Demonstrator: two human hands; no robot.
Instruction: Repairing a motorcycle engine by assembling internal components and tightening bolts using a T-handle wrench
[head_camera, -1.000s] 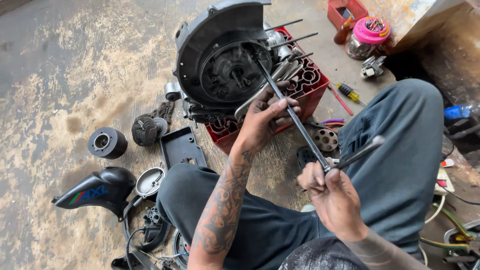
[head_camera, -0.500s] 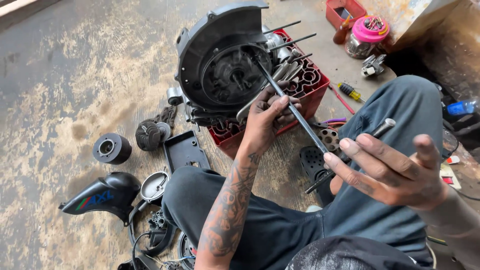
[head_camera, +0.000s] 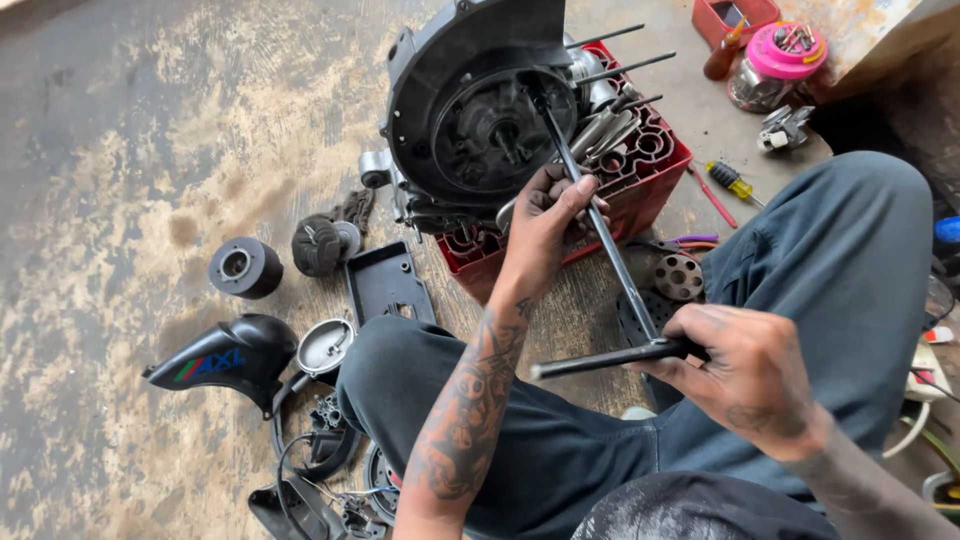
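A dark engine case (head_camera: 470, 110) with long studs stands tilted on a red plastic crate (head_camera: 640, 170). A long T-handle wrench (head_camera: 600, 240) runs from the case's middle down toward me. My left hand (head_camera: 550, 215) is wrapped around the wrench shaft close to the crate. My right hand (head_camera: 745, 365) grips the wrench's crossbar handle (head_camera: 600, 360) over my right knee. The wrench tip sits inside the case, and where it seats is hidden.
On the floor at left lie a black pulley (head_camera: 243, 267), a fan piece (head_camera: 320, 243), a flat black cover (head_camera: 388, 283), a round metal cap (head_camera: 327, 345) and a black plastic fairing (head_camera: 228, 355). A yellow-handled screwdriver (head_camera: 733, 183), a pink-lidded jar (head_camera: 775, 62) and a perforated disc (head_camera: 680, 277) lie at right.
My right hand has let go of the crossbar, opened for a moment, and closed on it again with the bar turned to point left. The left hand stayed on the shaft.
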